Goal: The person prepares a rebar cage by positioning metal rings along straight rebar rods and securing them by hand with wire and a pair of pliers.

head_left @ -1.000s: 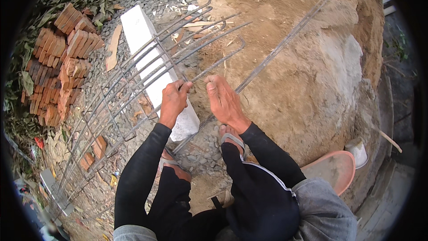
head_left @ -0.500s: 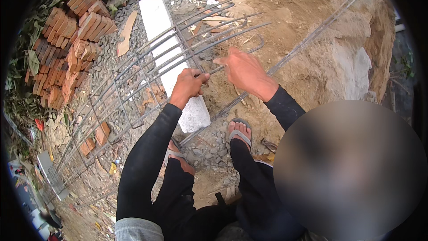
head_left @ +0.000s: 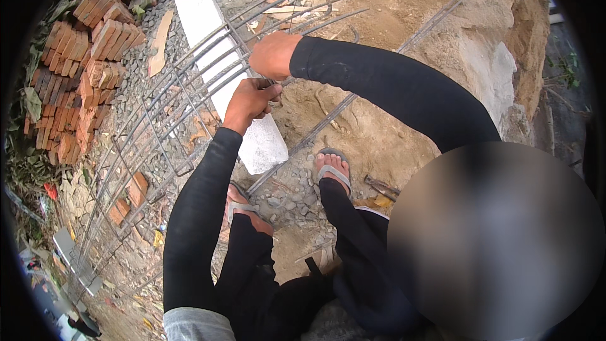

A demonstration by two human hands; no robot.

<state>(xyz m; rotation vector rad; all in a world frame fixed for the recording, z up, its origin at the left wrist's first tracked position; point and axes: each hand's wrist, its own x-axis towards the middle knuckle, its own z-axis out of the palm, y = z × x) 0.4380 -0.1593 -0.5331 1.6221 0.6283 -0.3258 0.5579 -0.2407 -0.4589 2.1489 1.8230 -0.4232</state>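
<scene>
A long cage of steel reinforcing bars (head_left: 218,79) with bent stirrups runs from the upper middle toward the lower left. It rests across a white block-like beam (head_left: 197,16). My left hand (head_left: 251,101) is at the cage's near side, thumb and fingertips pinched together. Whatever sits in that pinch is too small to make out. Just above it, my right hand (head_left: 274,55) is curled closed over the bars by a stirrup. Its fingertips are turned away and hidden, so what it grips cannot be seen.
Stacked red bricks (head_left: 69,47) stand at the upper left beside dry leaves. Two loose bricks (head_left: 136,189) lie near the cage. Long thin bars (head_left: 344,104) cross the ground diagonally by my sandalled feet (head_left: 333,167). An earth bank (head_left: 499,76) rises at right. A blurred patch covers the lower right.
My right hand has swung left from the bar ends to beside my left hand, its extended finger now curled in. My left hand keeps its pinch at the cage. The view has shifted slightly.
</scene>
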